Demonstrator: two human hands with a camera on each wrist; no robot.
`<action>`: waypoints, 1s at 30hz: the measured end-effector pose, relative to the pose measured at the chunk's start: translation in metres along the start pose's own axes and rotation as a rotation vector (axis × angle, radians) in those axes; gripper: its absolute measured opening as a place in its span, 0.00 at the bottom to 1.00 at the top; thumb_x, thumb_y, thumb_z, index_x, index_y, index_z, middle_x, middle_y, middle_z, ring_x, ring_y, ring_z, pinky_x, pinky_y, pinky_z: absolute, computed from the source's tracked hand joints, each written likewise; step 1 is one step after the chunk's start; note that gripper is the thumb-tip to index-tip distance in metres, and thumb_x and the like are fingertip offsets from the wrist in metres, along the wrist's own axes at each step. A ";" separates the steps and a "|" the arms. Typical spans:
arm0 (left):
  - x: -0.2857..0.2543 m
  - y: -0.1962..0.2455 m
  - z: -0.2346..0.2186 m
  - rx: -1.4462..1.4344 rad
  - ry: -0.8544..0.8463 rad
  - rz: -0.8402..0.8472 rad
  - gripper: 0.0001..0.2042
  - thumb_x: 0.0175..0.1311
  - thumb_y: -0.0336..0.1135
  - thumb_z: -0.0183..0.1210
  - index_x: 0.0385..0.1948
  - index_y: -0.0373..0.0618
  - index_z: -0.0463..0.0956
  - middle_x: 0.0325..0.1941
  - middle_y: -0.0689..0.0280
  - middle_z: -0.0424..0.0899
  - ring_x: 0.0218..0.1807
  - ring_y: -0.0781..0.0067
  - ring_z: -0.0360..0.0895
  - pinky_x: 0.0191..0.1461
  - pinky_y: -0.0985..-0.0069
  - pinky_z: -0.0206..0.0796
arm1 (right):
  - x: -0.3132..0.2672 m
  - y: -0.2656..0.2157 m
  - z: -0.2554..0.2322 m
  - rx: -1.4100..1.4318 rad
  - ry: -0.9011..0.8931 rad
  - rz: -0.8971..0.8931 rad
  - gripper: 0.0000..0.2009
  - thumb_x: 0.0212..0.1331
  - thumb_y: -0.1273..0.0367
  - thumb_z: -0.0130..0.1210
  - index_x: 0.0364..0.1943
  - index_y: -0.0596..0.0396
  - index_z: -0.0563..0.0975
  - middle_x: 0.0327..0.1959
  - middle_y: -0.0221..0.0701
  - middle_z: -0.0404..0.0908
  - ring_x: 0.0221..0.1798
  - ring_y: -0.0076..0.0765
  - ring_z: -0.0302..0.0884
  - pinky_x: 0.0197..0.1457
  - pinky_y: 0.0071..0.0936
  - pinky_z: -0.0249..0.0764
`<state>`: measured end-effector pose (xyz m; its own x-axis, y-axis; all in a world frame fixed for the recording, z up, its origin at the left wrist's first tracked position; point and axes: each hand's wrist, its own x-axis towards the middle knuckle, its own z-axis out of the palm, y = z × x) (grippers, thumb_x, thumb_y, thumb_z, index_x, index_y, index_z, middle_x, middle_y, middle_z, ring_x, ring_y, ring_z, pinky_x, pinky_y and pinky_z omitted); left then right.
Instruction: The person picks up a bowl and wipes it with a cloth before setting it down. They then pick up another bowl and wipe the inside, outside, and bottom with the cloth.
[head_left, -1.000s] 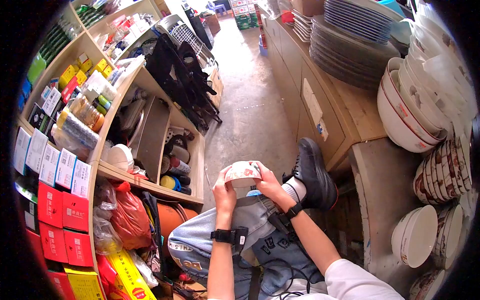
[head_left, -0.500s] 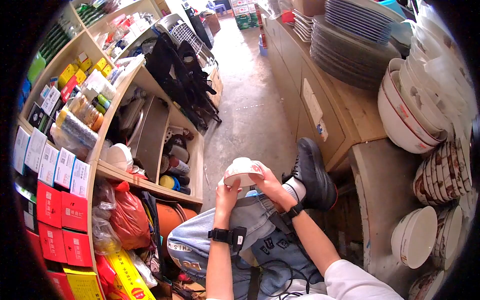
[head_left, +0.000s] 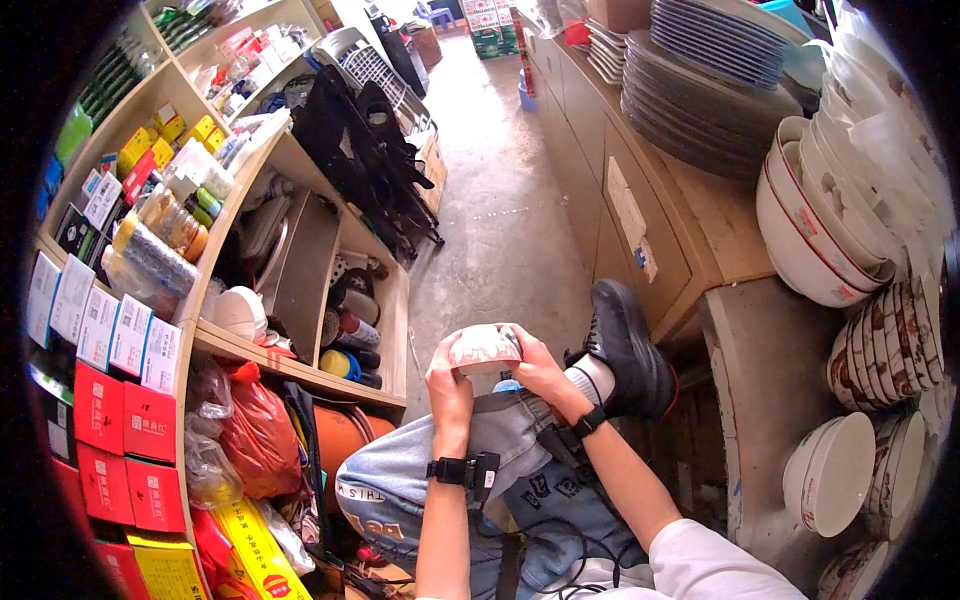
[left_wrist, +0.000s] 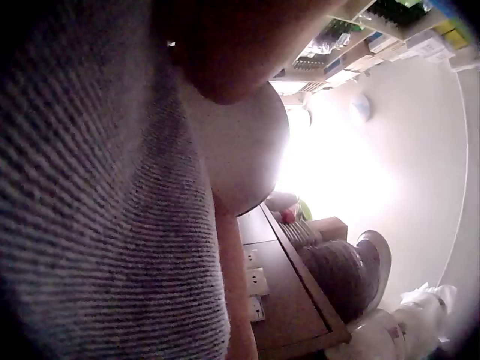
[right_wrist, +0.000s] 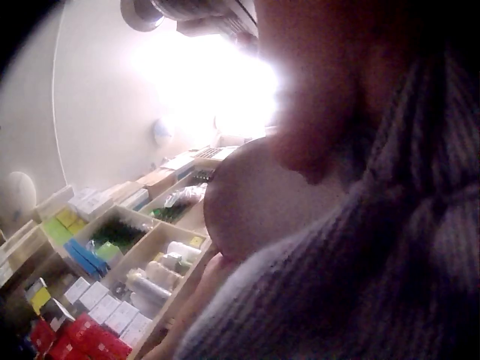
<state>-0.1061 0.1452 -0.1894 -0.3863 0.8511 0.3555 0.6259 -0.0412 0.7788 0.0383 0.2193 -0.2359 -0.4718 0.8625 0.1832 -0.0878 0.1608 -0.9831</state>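
Both hands hold a small white bowl with a red floral pattern, out in front of the raised knee. The left hand grips its left side, and the right hand has the right side. Its patterned outer wall faces the head camera. From the left wrist, the bowl's pale round surface shows behind a dark, blurred part of a hand. Much the same pale bowl appears in the right wrist view, partly covered by fingers and ribbed cloth.
To the right, stacked plates, large bowls and smaller bowls stand on a cabinet and lower ledge. A shelf with red boxes lines the left side. A black shoe lies just right of the hands.
The bowl was tipped to show its base half a second ago; it has since turned so its patterned side faces up toward the head camera. Both hands keep their hold, shifting slightly.
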 end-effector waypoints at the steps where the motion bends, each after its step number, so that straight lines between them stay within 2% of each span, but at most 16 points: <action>1: 0.000 0.001 0.000 0.041 0.020 0.028 0.24 0.58 0.13 0.45 0.55 0.42 0.76 0.50 0.47 0.83 0.56 0.48 0.81 0.59 0.63 0.71 | 0.000 -0.001 0.000 0.000 -0.001 -0.001 0.18 0.63 0.78 0.52 0.57 0.60 0.72 0.47 0.33 0.82 0.51 0.23 0.75 0.57 0.24 0.71; 4: 0.002 0.002 -0.001 0.025 0.027 0.051 0.20 0.64 0.18 0.49 0.57 0.42 0.75 0.48 0.50 0.84 0.55 0.55 0.82 0.57 0.65 0.72 | 0.000 0.004 -0.001 0.020 0.006 0.017 0.17 0.65 0.75 0.54 0.58 0.60 0.71 0.50 0.31 0.80 0.53 0.23 0.74 0.58 0.23 0.70; 5: 0.002 0.001 -0.001 0.025 0.027 0.051 0.20 0.64 0.18 0.49 0.57 0.42 0.75 0.48 0.50 0.84 0.55 0.55 0.82 0.57 0.65 0.72 | 0.000 0.010 0.000 0.127 -0.009 -0.001 0.18 0.68 0.71 0.55 0.59 0.60 0.71 0.52 0.30 0.79 0.55 0.23 0.73 0.59 0.23 0.69; 7: 0.003 -0.002 -0.003 -0.272 0.014 -0.207 0.18 0.69 0.27 0.55 0.60 0.43 0.72 0.47 0.54 0.85 0.53 0.62 0.82 0.57 0.66 0.72 | 0.001 0.008 -0.001 0.233 -0.024 -0.019 0.19 0.70 0.66 0.55 0.60 0.60 0.70 0.55 0.29 0.78 0.57 0.23 0.72 0.60 0.23 0.68; 8: 0.003 -0.015 -0.002 -0.294 -0.016 -0.200 0.23 0.69 0.38 0.60 0.64 0.43 0.69 0.46 0.58 0.85 0.52 0.67 0.81 0.54 0.67 0.74 | 0.000 0.007 -0.003 0.298 -0.028 0.000 0.21 0.70 0.62 0.55 0.60 0.60 0.70 0.56 0.28 0.77 0.58 0.23 0.70 0.62 0.23 0.67; 9: 0.002 -0.020 0.003 -0.294 -0.016 -0.201 0.23 0.69 0.38 0.60 0.64 0.43 0.69 0.46 0.58 0.85 0.52 0.67 0.81 0.54 0.67 0.74 | 0.000 0.004 -0.004 0.362 -0.033 0.020 0.23 0.71 0.57 0.54 0.61 0.59 0.70 0.57 0.27 0.76 0.59 0.23 0.69 0.63 0.23 0.66; 11: -0.002 -0.031 0.013 -0.421 -0.117 -0.291 0.22 0.68 0.38 0.61 0.61 0.41 0.72 0.46 0.56 0.86 0.53 0.66 0.82 0.50 0.68 0.75 | -0.003 -0.001 -0.004 0.394 -0.034 0.042 0.23 0.72 0.56 0.53 0.61 0.59 0.70 0.57 0.27 0.76 0.59 0.23 0.69 0.63 0.24 0.66; 12: -0.001 -0.030 0.012 -0.294 -0.187 -0.268 0.19 0.67 0.37 0.62 0.56 0.37 0.76 0.46 0.52 0.87 0.52 0.65 0.84 0.47 0.68 0.76 | -0.004 -0.002 -0.004 0.425 -0.035 0.063 0.24 0.72 0.54 0.52 0.61 0.58 0.70 0.56 0.27 0.76 0.59 0.23 0.69 0.63 0.24 0.65; 13: -0.001 -0.028 0.010 -0.295 -0.187 -0.268 0.19 0.67 0.37 0.62 0.56 0.37 0.76 0.46 0.52 0.87 0.52 0.65 0.84 0.47 0.68 0.76 | -0.004 -0.003 -0.004 0.425 -0.035 0.063 0.24 0.72 0.54 0.52 0.61 0.58 0.70 0.56 0.27 0.76 0.59 0.23 0.69 0.63 0.24 0.65; 15: -0.002 -0.020 0.006 -0.093 -0.206 -0.237 0.16 0.66 0.35 0.62 0.51 0.36 0.79 0.47 0.50 0.86 0.51 0.62 0.85 0.49 0.68 0.75 | -0.004 -0.003 -0.004 0.509 -0.057 0.088 0.24 0.71 0.54 0.53 0.61 0.57 0.70 0.56 0.27 0.76 0.59 0.23 0.69 0.63 0.23 0.65; 16: -0.003 -0.029 0.009 -0.094 -0.206 -0.237 0.16 0.66 0.35 0.62 0.51 0.36 0.79 0.47 0.50 0.86 0.51 0.62 0.85 0.49 0.68 0.75 | -0.004 -0.002 -0.004 0.509 -0.056 0.089 0.24 0.71 0.54 0.53 0.61 0.57 0.70 0.56 0.27 0.76 0.59 0.23 0.69 0.63 0.23 0.65; 19: -0.004 -0.051 0.016 -0.201 -0.199 -0.248 0.18 0.66 0.35 0.62 0.54 0.38 0.77 0.47 0.51 0.86 0.50 0.59 0.85 0.50 0.67 0.75 | -0.002 0.000 -0.004 0.488 -0.069 0.095 0.24 0.71 0.55 0.54 0.61 0.57 0.70 0.57 0.28 0.76 0.59 0.23 0.70 0.63 0.23 0.66; 21: -0.005 -0.053 0.019 -0.203 -0.106 -0.258 0.16 0.67 0.31 0.59 0.56 0.40 0.76 0.46 0.50 0.86 0.51 0.58 0.85 0.49 0.66 0.75 | -0.002 0.002 -0.003 0.462 -0.025 0.107 0.23 0.70 0.57 0.55 0.61 0.58 0.71 0.57 0.29 0.76 0.58 0.23 0.71 0.62 0.22 0.67; 22: -0.004 -0.039 0.015 -0.203 -0.106 -0.258 0.16 0.67 0.31 0.59 0.56 0.40 0.76 0.46 0.50 0.86 0.51 0.58 0.85 0.49 0.66 0.75 | -0.001 0.002 -0.003 0.462 -0.026 0.107 0.23 0.70 0.57 0.55 0.61 0.58 0.71 0.57 0.29 0.76 0.58 0.23 0.71 0.62 0.22 0.67; 24: -0.003 -0.012 0.005 -0.077 -0.017 -0.054 0.14 0.68 0.26 0.54 0.54 0.43 0.76 0.44 0.47 0.85 0.50 0.51 0.84 0.47 0.63 0.75 | 0.001 0.004 -0.003 0.325 -0.006 0.094 0.22 0.70 0.59 0.57 0.60 0.59 0.71 0.56 0.30 0.77 0.57 0.23 0.72 0.61 0.22 0.69; 30: -0.002 -0.003 0.002 0.001 0.021 -0.106 0.11 0.70 0.25 0.50 0.50 0.44 0.76 0.40 0.43 0.83 0.50 0.41 0.82 0.48 0.59 0.73 | 0.001 0.003 -0.002 0.166 -0.043 0.075 0.22 0.70 0.60 0.56 0.60 0.60 0.71 0.54 0.30 0.79 0.56 0.23 0.73 0.60 0.24 0.71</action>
<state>-0.1063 0.1446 -0.1936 -0.4644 0.8395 0.2821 0.5817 0.0489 0.8119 0.0396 0.2219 -0.2384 -0.5189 0.8474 0.1123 -0.1926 0.0121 -0.9812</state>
